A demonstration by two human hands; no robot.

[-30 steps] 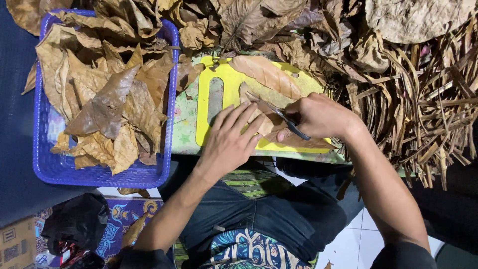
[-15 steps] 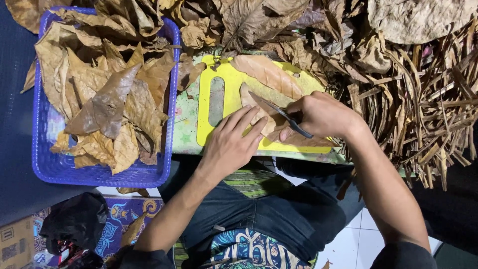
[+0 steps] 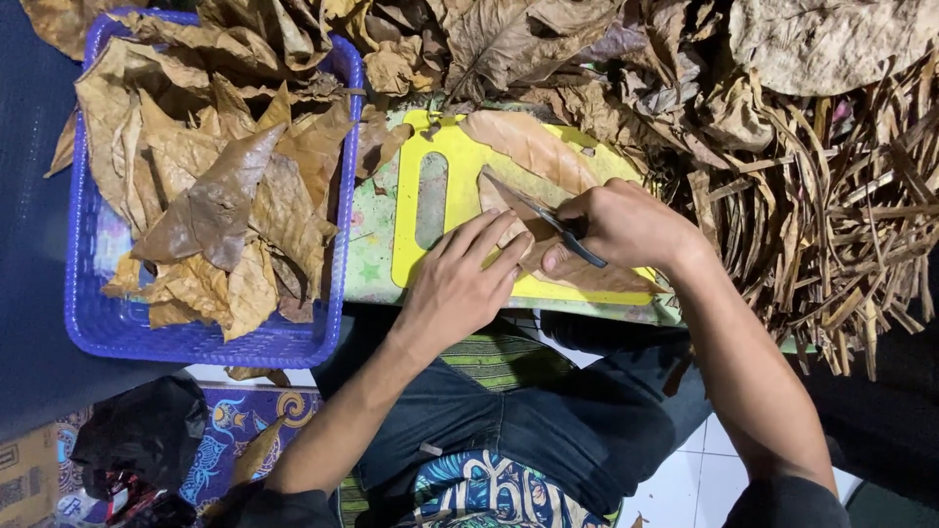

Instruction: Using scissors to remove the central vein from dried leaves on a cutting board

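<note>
The knife (image 3: 543, 217) has slid toward 10 o'clock along the dried leaf (image 3: 533, 147); the cut advances. The right hand (image 3: 621, 227) grips the knife, while the left hand (image 3: 468, 284) lies flat and spread, pinning the leaf on the yellow cutting board (image 3: 416, 259).

Hemmed in on three sides: blue basket (image 3: 98, 323) heaped with dry leaves (image 3: 210, 196) at left, leaf pile (image 3: 528, 49) behind, stripped stems (image 3: 831, 235) at right. Open only along yellow cutting board (image 3: 416, 264) near handle slot (image 3: 431, 200).

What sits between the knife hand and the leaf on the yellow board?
Nothing visible. The right hand holds the knife with its blade on the leaf; the left hand presses the leaf flat beside it on the yellow board.
</note>
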